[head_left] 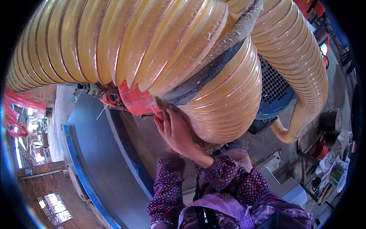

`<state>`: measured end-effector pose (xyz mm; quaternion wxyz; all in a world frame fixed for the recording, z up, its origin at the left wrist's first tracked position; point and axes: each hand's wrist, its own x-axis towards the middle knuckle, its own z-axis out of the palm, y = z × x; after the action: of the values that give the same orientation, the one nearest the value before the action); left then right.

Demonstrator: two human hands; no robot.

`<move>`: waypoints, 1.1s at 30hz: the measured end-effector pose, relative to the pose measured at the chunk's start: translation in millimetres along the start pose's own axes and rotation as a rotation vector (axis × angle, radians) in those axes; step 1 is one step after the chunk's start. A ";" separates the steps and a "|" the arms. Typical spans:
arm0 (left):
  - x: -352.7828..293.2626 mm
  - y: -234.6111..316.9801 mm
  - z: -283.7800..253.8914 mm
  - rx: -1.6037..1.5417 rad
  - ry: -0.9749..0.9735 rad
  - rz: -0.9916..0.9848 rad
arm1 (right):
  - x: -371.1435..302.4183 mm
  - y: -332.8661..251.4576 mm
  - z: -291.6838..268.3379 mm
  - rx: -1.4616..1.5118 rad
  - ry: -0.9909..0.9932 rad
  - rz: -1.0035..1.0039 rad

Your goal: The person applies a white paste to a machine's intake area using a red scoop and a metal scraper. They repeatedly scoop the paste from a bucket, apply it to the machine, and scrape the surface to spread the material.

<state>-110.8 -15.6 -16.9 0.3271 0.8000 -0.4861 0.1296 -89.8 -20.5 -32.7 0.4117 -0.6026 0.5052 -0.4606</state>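
A large ribbed yellow duct hose (225, 103) bulges close in front of me, dusty with wood-like flecks. A dark, dusty strap (209, 76) runs slantwise around it. My right hand (179, 135) reaches up under the hose, beside a red part (133, 100). Its fingers are pressed together at the strap's lower end, with the tips partly hidden. My left hand (170, 150) is behind the right one; only a bit of its wrist shows clearly, and its fingers are mostly covered. Both forearms wear dark patterned sleeves.
To the left stands a long grey machine surface (103, 152) with a blue edge. A blue motor with a grille cover (272, 84) sits behind the hose. Another yellow hose (301, 57) curves down at right. Racks with a red container (319, 150) stand far right; pink plastic strips (19, 103) hang at left.
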 end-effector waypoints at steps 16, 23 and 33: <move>-17.6 -82.0 39.1 -1.479 0.001 -0.775 | -4.2 5.7 -12.7 0.232 -0.162 -0.089; 16.1 -84.0 24.6 -1.613 -0.288 -0.636 | 5.2 -25.5 -38.5 0.302 -0.257 0.015; 6.0 -107.1 11.4 -1.344 -0.191 -0.557 | -0.1 -20.8 -32.8 0.151 -0.194 -0.063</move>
<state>-16.8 6.5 -64.9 0.7241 0.5285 -0.2656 -0.3546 -116.9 -18.3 -5.0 0.4882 -0.6270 0.4077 -0.4498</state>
